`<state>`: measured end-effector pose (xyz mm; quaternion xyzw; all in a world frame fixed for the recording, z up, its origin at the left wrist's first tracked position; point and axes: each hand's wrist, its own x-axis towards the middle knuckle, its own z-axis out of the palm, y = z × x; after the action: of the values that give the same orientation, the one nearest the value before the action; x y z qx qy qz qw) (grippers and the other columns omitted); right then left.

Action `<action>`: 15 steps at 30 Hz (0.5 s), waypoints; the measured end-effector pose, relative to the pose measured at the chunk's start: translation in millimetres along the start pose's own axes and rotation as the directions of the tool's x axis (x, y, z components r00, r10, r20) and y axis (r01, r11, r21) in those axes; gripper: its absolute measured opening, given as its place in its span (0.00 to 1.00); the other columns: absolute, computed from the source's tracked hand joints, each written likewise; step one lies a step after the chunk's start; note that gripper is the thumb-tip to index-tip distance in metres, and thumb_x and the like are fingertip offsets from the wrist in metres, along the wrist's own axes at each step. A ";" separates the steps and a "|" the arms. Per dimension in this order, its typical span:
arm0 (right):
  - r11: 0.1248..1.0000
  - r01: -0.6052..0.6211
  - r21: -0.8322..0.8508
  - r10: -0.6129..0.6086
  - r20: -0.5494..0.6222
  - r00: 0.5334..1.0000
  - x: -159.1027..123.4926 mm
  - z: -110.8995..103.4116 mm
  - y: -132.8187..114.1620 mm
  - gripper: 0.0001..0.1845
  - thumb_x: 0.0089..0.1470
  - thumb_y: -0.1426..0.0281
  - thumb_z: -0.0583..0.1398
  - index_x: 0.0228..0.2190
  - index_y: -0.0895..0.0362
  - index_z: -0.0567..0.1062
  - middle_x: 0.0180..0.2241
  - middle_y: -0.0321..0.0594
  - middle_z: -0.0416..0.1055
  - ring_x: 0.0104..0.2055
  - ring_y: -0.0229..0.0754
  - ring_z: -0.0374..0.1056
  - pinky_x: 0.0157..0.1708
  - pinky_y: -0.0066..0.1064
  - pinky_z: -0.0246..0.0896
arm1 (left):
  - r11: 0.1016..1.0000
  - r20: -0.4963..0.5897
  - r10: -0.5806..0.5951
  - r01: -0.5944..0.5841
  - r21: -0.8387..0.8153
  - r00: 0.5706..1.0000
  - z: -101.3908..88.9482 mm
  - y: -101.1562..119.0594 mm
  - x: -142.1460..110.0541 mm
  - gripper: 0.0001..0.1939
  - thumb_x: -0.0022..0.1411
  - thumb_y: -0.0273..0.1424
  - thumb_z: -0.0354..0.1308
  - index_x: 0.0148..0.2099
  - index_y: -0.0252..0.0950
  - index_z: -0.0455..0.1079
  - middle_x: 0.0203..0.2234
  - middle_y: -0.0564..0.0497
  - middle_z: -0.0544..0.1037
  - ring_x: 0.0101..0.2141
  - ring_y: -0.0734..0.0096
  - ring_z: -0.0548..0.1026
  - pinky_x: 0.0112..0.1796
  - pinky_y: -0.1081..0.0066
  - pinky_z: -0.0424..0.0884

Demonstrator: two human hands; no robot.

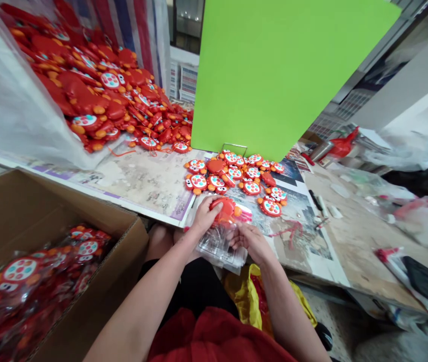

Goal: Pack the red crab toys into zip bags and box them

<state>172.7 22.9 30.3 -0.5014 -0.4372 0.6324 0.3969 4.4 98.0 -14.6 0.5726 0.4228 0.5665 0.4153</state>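
My left hand (206, 213) is closed on a red turtle-shaped plastic toy (224, 211) with orange feet, its thumb on top of the plain red side. Right beside it, my right hand (249, 240) has its fingers curled at a clear plastic bag (217, 244), just below the toy. How far the toy is inside the bag I cannot tell. Flat clear bags (232, 259) lie under both hands at the table's near edge. Several similar toys (251, 188) with white dotted ovals lie beyond my hands.
A green panel (274, 75) stands behind the toys. To the left, a large sack (29, 100) spills a heap of red toys (116, 108). A cardboard box (123, 246) at lower left holds bagged toys (20, 271). A black phone (427, 282) lies at right.
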 end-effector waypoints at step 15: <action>0.869 0.204 -0.451 -0.219 0.019 0.976 5.9 -6.2 5.9 0.17 0.52 0.54 0.62 0.28 0.56 0.73 0.24 0.37 0.74 0.23 0.39 0.67 0.24 0.29 0.63 | 0.994 -0.028 -0.030 0.026 -0.109 0.999 -3.3 1.1 2.3 0.15 0.63 0.36 0.56 0.50 0.36 0.72 0.48 0.46 0.77 0.50 0.63 0.74 0.55 0.62 0.68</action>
<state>177.3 27.5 22.3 -0.5390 -0.6172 0.4586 0.3438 1.2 99.8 -12.8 0.5348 0.4053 0.5912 0.4474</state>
